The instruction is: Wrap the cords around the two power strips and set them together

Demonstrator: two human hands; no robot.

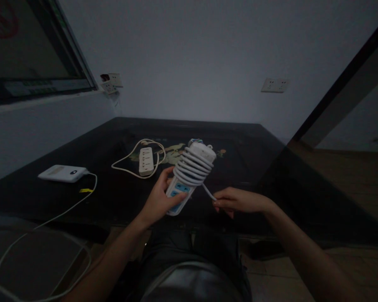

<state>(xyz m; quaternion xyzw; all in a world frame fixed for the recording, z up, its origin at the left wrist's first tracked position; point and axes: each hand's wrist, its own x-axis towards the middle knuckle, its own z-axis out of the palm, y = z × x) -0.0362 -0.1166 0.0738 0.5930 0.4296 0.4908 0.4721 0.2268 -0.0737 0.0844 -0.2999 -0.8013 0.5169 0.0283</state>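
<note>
Head camera view shows a white power strip (184, 187) with blue sockets, cord (193, 167) coiled around it, gripped by the left hand (161, 197) as right-hand fingers (220, 203) pinch the cord.

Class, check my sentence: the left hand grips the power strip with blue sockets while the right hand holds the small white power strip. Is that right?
Not quite: the head view shows the right hand holding the grey cord. The left hand does grip the power strip with blue sockets.
</note>
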